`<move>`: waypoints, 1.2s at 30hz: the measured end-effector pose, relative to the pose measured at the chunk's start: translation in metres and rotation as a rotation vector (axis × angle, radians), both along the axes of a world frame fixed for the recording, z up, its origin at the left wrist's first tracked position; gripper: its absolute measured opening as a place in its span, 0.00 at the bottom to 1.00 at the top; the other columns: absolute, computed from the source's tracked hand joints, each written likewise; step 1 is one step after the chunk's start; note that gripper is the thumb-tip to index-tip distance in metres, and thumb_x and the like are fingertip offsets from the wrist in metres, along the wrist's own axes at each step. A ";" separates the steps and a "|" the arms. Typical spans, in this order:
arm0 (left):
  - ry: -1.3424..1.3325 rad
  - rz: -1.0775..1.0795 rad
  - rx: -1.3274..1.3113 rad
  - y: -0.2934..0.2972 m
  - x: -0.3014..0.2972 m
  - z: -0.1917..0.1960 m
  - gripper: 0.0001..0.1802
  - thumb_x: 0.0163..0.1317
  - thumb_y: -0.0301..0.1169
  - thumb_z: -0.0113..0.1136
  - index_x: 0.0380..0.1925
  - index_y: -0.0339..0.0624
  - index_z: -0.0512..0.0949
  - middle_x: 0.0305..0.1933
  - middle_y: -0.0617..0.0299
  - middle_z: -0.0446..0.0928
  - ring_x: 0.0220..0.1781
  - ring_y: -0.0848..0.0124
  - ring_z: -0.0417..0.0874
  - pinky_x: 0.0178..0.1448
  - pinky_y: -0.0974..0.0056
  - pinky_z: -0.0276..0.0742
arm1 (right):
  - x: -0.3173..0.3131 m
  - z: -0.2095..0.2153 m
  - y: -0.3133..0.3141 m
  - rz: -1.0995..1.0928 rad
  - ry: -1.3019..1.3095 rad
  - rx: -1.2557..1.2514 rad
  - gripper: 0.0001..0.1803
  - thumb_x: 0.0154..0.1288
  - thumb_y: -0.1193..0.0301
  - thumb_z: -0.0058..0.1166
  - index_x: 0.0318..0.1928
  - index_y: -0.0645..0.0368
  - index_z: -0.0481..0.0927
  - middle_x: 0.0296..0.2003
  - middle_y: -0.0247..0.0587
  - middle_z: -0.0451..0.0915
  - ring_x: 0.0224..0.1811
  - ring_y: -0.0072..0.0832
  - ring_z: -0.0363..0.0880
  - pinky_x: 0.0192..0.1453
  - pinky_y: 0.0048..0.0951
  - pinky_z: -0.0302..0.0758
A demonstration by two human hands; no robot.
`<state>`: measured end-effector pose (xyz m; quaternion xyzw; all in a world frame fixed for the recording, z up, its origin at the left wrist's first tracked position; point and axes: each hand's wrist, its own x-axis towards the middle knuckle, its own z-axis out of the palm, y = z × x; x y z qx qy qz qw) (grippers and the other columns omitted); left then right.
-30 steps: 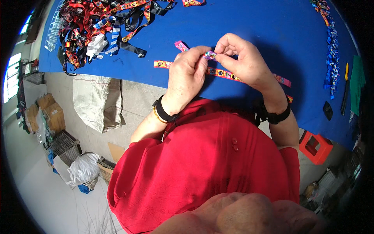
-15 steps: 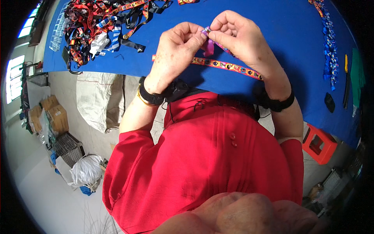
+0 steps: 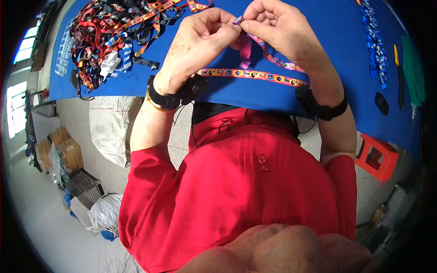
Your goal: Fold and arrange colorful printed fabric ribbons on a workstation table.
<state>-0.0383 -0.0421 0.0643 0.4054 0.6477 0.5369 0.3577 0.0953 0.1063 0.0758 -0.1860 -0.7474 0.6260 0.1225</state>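
The left hand (image 3: 195, 45) and the right hand (image 3: 291, 36) meet at the fingertips, each thumb and forefinger closed in a pinch on a pink-purple ribbon (image 3: 245, 52). The pinched bit lies near the upper edge of the view, raised in front of the person over the blue table (image 3: 355, 59). From it, one plain pink tail hangs toward the person, its long axis nearly straight down the view; a patterned length slants from under the right fingers down and to the right, toward the right wrist.

Both forearms rise from below and lean inward, elbows bent and wide, backs of the hands partly turned up, the remaining fingers curled. Each wrist wears a black band.

Fingertips cover most of the pinched bit, so whether it is folded or knotted I cannot tell. The right wrist hides the far end of the patterned length. A red-and-yellow ribbon (image 3: 250, 74) lies crosswise below the hands, its ends close to the wrists. Farther left sits a tangled ribbon pile (image 3: 98, 43), cut by the upper edge.
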 end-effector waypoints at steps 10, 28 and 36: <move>-0.028 0.089 0.119 0.029 -0.002 -0.015 0.11 0.70 0.32 0.62 0.36 0.33 0.81 0.29 0.62 0.83 0.30 0.77 0.83 0.38 0.72 0.77 | 0.013 -0.029 0.024 -0.019 0.204 0.272 0.06 0.67 0.76 0.59 0.42 0.64 0.79 0.31 0.30 0.79 0.31 0.14 0.75 0.35 0.17 0.73; -0.128 0.158 0.194 0.028 -0.011 -0.016 0.09 0.70 0.30 0.62 0.36 0.33 0.80 0.30 0.61 0.82 0.29 0.75 0.82 0.40 0.71 0.76 | 0.042 -0.082 0.023 -0.125 -0.116 0.765 0.10 0.64 0.68 0.60 0.44 0.57 0.79 0.37 0.47 0.78 0.39 0.48 0.82 0.43 0.46 0.79; -0.195 0.209 0.225 0.016 -0.005 -0.010 0.09 0.70 0.30 0.62 0.37 0.34 0.80 0.31 0.61 0.82 0.29 0.75 0.81 0.41 0.70 0.77 | 0.030 -0.067 0.038 -0.358 0.132 0.445 0.06 0.73 0.77 0.52 0.46 0.61 0.80 0.34 0.33 0.79 0.32 0.18 0.77 0.38 0.21 0.75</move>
